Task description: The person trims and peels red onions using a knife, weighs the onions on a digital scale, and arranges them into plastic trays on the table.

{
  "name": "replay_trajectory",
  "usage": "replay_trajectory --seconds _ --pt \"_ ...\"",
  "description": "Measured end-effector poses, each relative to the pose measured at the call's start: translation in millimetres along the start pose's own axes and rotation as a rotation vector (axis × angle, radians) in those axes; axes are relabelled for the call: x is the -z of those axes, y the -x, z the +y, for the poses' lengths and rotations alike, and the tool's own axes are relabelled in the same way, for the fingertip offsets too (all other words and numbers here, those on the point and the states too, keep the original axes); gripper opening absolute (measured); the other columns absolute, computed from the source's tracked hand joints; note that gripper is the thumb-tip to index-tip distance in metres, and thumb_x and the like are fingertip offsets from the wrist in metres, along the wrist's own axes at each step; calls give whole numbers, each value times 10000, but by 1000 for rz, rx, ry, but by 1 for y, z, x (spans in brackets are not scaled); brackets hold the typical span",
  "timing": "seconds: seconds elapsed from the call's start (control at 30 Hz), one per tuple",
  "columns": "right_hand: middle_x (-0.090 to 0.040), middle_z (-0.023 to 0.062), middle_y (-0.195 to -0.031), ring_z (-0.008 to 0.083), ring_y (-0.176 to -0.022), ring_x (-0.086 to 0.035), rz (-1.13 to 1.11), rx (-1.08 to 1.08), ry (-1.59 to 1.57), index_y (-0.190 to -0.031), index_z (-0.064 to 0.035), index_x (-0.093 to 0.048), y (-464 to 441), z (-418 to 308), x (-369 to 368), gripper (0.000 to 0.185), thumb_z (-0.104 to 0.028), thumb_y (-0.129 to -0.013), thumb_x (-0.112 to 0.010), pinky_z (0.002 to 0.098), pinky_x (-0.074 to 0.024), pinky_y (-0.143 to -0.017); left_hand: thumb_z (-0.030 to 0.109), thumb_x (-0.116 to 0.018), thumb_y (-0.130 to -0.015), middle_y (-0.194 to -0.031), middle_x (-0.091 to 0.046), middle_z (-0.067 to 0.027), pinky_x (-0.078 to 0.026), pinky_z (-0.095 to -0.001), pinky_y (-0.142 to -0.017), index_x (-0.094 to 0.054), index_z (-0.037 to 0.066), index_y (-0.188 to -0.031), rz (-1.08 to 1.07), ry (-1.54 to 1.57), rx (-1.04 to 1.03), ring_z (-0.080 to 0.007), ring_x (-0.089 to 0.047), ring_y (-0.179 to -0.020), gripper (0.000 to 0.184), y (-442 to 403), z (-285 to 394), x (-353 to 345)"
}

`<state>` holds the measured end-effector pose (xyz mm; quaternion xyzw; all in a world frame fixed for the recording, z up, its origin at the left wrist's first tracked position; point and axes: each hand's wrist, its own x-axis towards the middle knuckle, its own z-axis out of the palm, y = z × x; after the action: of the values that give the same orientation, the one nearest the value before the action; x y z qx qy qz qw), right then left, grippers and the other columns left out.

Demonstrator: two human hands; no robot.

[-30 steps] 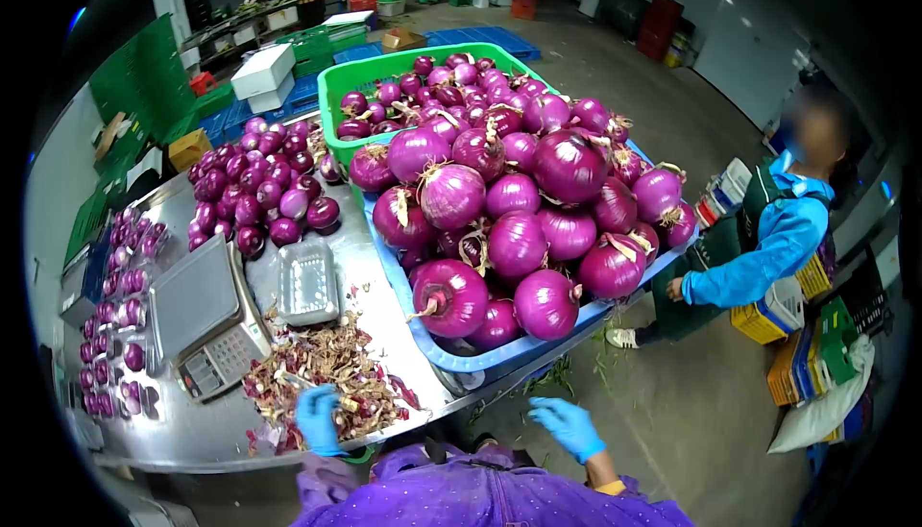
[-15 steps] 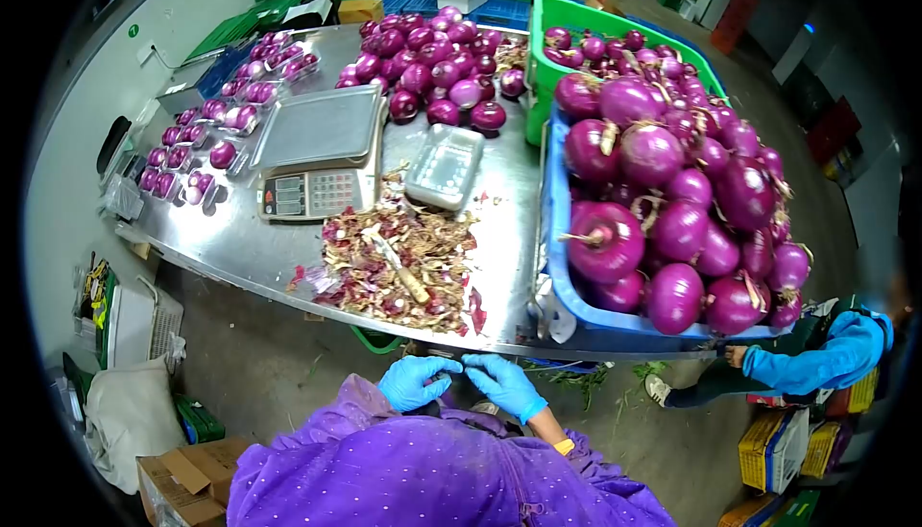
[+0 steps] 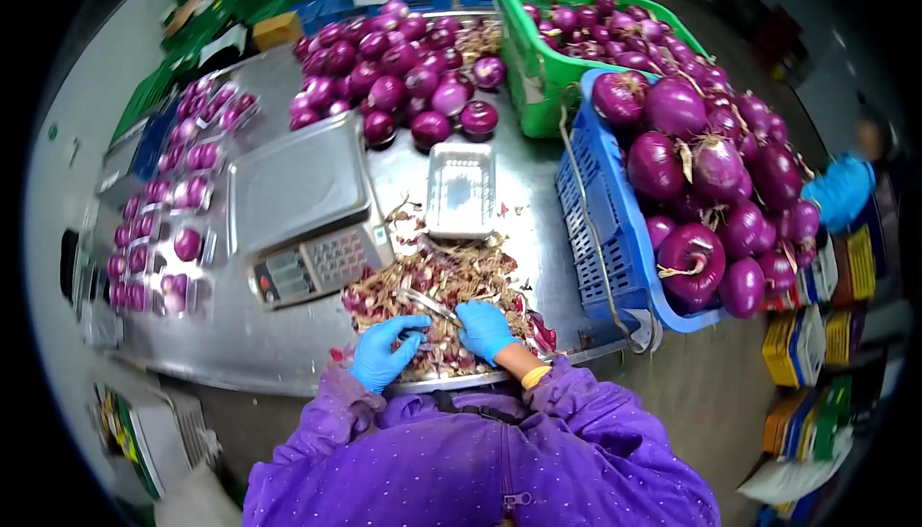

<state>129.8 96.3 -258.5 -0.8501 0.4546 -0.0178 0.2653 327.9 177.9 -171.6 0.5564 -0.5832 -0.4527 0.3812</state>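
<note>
Over the heap of onion skins [image 3: 432,277], my right hand [image 3: 486,331] in a blue glove is closed on the handle end of a small knife [image 3: 428,305], its blade pointing up and left. My left hand [image 3: 384,352], gloved alike, hovers at the near left side of the skins. Its fingers are bent, with a gap between them and the thumb, and nothing shows in it. Beyond the skins is a clear plastic tray [image 3: 461,191] with no onions in it. Peeled-looking red onions [image 3: 394,80] are piled at the back of the metal table [image 3: 533,210].
A digital scale [image 3: 307,196] stands left of the tray. Small packs of onions [image 3: 187,191] line the table's left side. A blue crate [image 3: 600,229] and a green crate [image 3: 526,75], both heaped with onions, stand at right. Another person's blue sleeve [image 3: 840,191] shows beyond.
Both my hands have moved from in front of the table edge onto the skins, and the right has taken hold of the knife. The view has shifted closer to the table and turned.
</note>
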Motion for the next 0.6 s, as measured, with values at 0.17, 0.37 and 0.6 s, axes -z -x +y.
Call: replay_trajectory --seconds 0.17,0.37,0.6 --pt "-624 193 -1092 354 -980 -612 -92 -129 -421 -1238 -103 -559 35 38 45 445 -284 -832 -580 393 -481 -863 1 -551 -880 -1025 -648 -89 -501 -278 -828 -589 -22 -1142 135 101 -130 -150 -633 -898 266 -60 -11 32" --pt "-645 143 -1091 177 -988 -592 191 -467 -782 -1262 -57 -546 110 74 28 432 -236 -877 -625 315 -463 -884 129 -658 -800 -1089 -633 -128 -413 -380 -956 -565 40 -1198 152 -467 -465 -273 -607 -1013 418 -159 5 25" --pt "-574 12 -723 87 -561 -517 446 -732 -1276 -972 -34 -576 134 61 1 282 -299 -892 -631 240 -420 -510 359 -606 -823 -830 -644 -101 -309 -523 -1026 -686 157 -884 -247 -1140 -286 -284 -604 -902 225 -218 -45 -17"
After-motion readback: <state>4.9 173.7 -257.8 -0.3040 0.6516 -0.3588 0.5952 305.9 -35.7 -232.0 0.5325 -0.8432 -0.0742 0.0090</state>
